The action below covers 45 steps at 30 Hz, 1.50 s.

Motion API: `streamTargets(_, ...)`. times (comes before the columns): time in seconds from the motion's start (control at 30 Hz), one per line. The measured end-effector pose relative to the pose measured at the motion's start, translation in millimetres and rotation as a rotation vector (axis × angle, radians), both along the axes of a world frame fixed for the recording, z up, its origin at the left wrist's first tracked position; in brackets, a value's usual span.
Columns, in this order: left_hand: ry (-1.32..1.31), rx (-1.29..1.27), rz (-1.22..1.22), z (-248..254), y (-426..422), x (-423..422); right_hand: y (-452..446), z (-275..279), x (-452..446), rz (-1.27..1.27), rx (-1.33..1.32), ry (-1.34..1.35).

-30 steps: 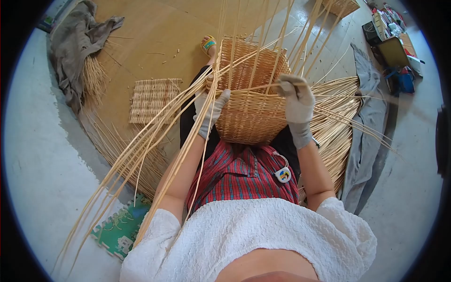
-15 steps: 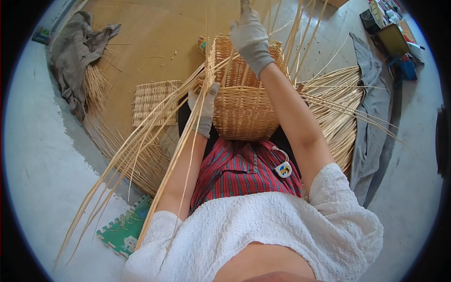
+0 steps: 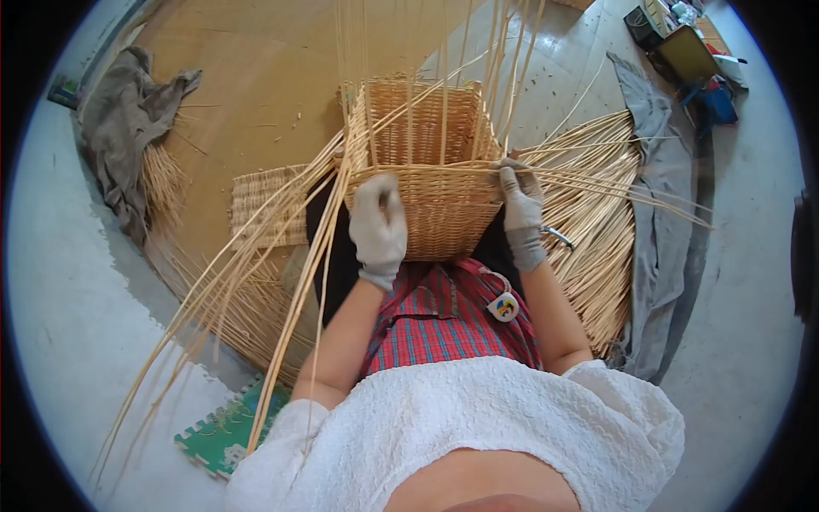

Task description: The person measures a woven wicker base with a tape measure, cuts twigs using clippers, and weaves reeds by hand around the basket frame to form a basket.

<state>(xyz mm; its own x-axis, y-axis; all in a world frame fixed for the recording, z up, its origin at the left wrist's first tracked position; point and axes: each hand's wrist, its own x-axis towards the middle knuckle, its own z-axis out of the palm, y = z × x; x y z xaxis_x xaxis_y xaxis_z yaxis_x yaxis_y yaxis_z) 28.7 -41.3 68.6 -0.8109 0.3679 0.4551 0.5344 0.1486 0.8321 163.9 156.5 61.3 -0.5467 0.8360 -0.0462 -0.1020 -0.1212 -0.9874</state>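
With the right grip [image 3: 519,183], pinches the near right rim corner of the basket [image 3: 444,218]; with the left grip [image 3: 377,224], curls beside the near left edge, cannot tell whether around a strand. Props the basket between the legs. Meets loose strands [image 3: 337,200] crowding left, a cane bundle [image 3: 597,230] close right; finds open floor [image 3: 281,51] far left.

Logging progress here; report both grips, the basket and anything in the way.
Left grip at front left of basket, hold unclear. Right grip at its front right rim. Basket walls woven. Long canes across its left corner, possibly in the way.
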Motion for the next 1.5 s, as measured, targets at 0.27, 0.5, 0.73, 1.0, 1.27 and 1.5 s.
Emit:
streamTargets(0.27, -0.853, -0.292, -0.492, 15, 41, -62, 4, 26, -14, 0.034, 0.013, -0.062)
streamTargets(0.5, -0.798, -0.235, -0.329, 16, 45, -43, 1, 100, -138, -0.015, 1.142, -0.182)
streamTargets(0.73, -0.857, -0.262, -0.351, 21, 51, -49, 12, 13, -26, -0.011, 0.074, 0.249)
streamTargets(1.0, -0.180, -0.045, -0.249, 33, 78, 0, 27, 37, 33, -0.182, 0.005, 0.060)
streamTargets(1.27, -0.156, -0.307, -0.268, 38, 87, 12, 42, 50, 29, -0.094, -0.128, 0.247)
streamTargets(1.5, -0.778, -0.378, -0.344, 33, 88, -20, -3, 30, 6, 0.012, -0.180, 0.638)
